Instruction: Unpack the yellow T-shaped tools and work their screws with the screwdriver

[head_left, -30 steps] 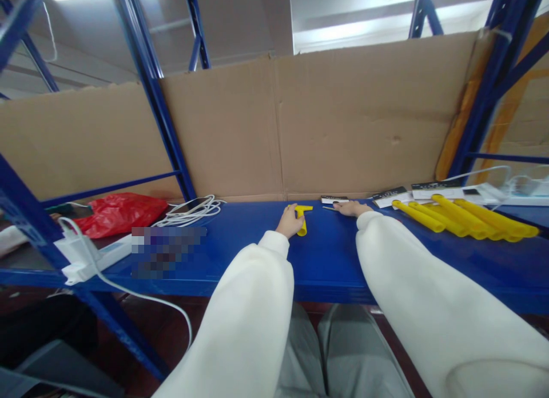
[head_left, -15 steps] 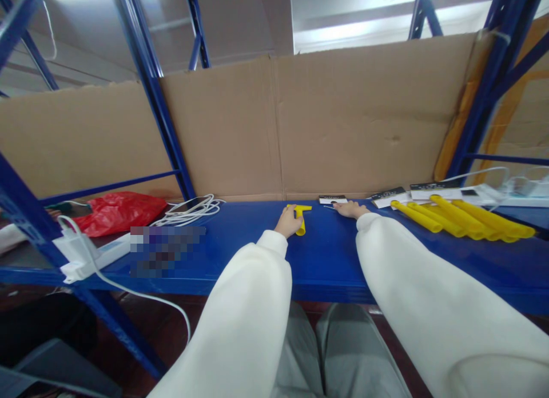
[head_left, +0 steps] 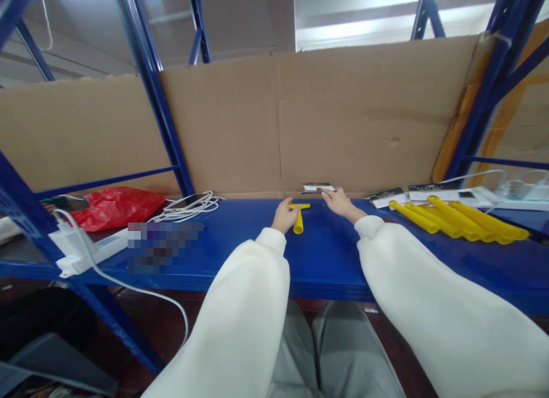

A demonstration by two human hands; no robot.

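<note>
On the blue shelf, a yellow T-shaped piece (head_left: 299, 222) lies with its crossbar toward the back. My left hand (head_left: 285, 216) has its thumb and fingers closed round the left end of that crossbar. To the right, my right hand (head_left: 339, 203) pinches the edge of a small black-and-white card (head_left: 318, 187), which is near the cardboard at the back. The fingertips partly cover the card's right end. Whether anything thin is also in my right hand is too small to tell.
Several yellow tubes (head_left: 458, 219) with black-and-white cards lie at the right. At the left are a red plastic bag (head_left: 118, 208), coiled white cables (head_left: 193, 206) and a white power strip (head_left: 109, 245). A cardboard sheet (head_left: 364, 118) stands along the back between blue posts.
My right hand has moved left and slightly up, and now has hold of the card, which has shifted left with it. My left hand has barely moved at the yellow piece.
</note>
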